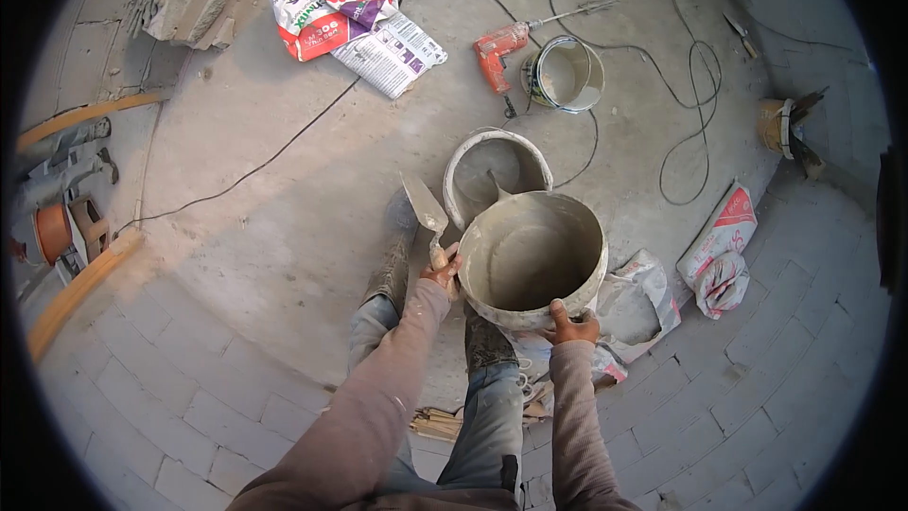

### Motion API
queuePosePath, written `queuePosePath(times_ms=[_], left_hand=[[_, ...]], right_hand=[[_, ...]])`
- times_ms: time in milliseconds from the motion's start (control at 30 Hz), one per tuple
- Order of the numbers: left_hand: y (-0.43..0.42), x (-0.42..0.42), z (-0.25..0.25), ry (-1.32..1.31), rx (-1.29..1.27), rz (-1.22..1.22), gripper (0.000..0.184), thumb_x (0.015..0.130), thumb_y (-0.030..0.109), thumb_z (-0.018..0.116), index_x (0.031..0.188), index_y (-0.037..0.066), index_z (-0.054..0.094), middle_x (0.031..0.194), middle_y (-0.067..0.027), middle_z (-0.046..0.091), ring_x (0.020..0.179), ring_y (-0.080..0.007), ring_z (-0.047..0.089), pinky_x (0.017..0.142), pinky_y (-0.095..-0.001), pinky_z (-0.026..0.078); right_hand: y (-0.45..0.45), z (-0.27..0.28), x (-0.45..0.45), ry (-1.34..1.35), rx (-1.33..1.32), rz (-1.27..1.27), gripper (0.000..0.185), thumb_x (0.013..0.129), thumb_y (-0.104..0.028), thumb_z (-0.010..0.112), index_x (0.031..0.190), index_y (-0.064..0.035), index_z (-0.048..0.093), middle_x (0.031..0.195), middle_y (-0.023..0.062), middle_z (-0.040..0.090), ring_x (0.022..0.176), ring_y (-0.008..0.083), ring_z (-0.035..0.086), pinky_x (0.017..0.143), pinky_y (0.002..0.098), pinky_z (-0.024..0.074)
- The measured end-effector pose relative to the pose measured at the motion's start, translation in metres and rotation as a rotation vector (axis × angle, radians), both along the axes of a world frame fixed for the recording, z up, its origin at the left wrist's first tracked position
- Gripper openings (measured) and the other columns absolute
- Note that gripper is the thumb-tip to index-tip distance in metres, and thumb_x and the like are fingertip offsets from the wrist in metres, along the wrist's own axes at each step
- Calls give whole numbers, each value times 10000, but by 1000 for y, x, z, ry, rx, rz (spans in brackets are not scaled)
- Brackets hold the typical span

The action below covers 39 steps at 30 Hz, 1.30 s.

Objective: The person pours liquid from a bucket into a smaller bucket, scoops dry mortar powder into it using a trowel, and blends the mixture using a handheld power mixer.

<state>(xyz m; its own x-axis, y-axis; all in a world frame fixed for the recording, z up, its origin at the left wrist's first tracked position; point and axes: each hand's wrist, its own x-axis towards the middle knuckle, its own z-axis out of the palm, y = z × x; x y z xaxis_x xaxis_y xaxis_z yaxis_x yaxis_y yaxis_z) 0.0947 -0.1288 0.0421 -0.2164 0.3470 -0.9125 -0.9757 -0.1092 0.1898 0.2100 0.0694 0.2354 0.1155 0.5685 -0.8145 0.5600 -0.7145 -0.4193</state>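
Note:
My left hand [443,271] is wrapped round the wooden handle of a pointed trowel [426,206], whose blade points up and away from me. That hand is also close against the left side of a large mortar-coated bucket [480,270]. My right hand [573,325] grips the bucket's near right rim, thumb on top. The bucket tilts away from me over a second bucket [455,180] on the floor. Grey wet mix [498,189] runs from its far lip into that second bucket, which holds grey mix. Fingers under the tilted bucket are hidden.
A red drill with a mixing paddle [501,47] lies beside a small pail [591,76]. Black cables [695,95] loop across the floor. Opened bags [340,0] lie at the far left, others [724,255] at right. Broken blocks [189,0] are stacked top left.

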Motion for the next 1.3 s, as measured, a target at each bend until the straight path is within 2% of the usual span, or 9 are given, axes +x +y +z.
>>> queuePosePath(times_ms=[267, 400, 467, 533, 800, 1033, 1167, 1200, 1300], left_hand=[[-8, 39, -38, 17, 36, 38, 551, 779, 173, 776, 1279, 82, 561, 1190, -46, 608, 1023, -155, 573, 882, -292, 460], [3, 41, 14, 141, 50, 35, 515, 771, 149, 777, 1249, 124, 588, 1116, -28, 628, 1000, -158, 574, 846, -310, 477], [5, 50, 29, 228, -210, -264, 528, 763, 92, 767, 1256, 127, 582, 1110, -25, 629, 938, -158, 591, 785, -313, 492], [20, 73, 37, 335, -143, 29, 538, 717, 33, 777, 1219, 122, 604, 976, -9, 638, 745, -104, 568, 590, -268, 461], [152, 77, 100, 566, -100, -260, 456, 741, -86, 663, 1176, -6, 553, 1058, -119, 637, 860, -168, 641, 743, -262, 523], [319, 73, 114, 736, 120, -315, 504, 640, -152, 682, 1122, -31, 600, 1035, -92, 615, 900, -151, 595, 791, -239, 471], [406, 48, 103, 795, 212, -482, 490, 687, -97, 700, 1147, 4, 567, 885, -85, 621, 671, -132, 591, 590, -238, 491], [445, 30, 90, 643, 472, -376, 560, 692, -84, 712, 1208, 18, 519, 891, -110, 641, 694, -158, 628, 630, -264, 535], [488, 9, 27, 722, 344, -593, 670, 660, -41, 781, 1255, 75, 496, 825, -75, 642, 583, -132, 573, 522, -264, 473]], right_hand=[[1, -39, 70, 0, 41, -57, 834, 673, -225, 855, 1257, 88, 348, 1080, 245, 514, 853, 370, 579, 622, 553, 570], [-4, -53, 123, 60, 75, -121, 750, 667, -297, 857, 1182, 43, 430, 1057, 205, 548, 857, 338, 582, 585, 514, 570], [0, -50, 147, 137, 20, -82, 681, 731, -333, 806, 1188, 12, 437, 986, 163, 562, 810, 322, 608, 579, 477, 560], [14, -36, 150, 148, -91, -156, 586, 724, -260, 803, 1134, 11, 483, 923, 180, 616, 750, 331, 650, 578, 472, 578], [88, -6, 190, 100, 8, -336, 484, 703, -183, 700, 1127, -26, 525, 1000, 123, 578, 853, 313, 611, 717, 499, 579], [179, 2, 214, 327, 130, -575, 339, 734, -205, 672, 1028, -56, 595, 945, 74, 626, 795, 248, 639, 640, 479, 531], [242, -52, 216, 338, 207, -662, 464, 734, -238, 703, 1096, 7, 548, 1000, 126, 607, 850, 266, 633, 688, 454, 559], [265, -68, 211, 304, 235, -628, 615, 713, -239, 729, 1188, 39, 454, 1054, 164, 582, 894, 281, 624, 697, 445, 562], [313, -116, 209, 274, 257, -552, 981, 679, -256, 775, 1404, 104, 221, 1267, 264, 471, 1061, 316, 578, 777, 417, 559]])
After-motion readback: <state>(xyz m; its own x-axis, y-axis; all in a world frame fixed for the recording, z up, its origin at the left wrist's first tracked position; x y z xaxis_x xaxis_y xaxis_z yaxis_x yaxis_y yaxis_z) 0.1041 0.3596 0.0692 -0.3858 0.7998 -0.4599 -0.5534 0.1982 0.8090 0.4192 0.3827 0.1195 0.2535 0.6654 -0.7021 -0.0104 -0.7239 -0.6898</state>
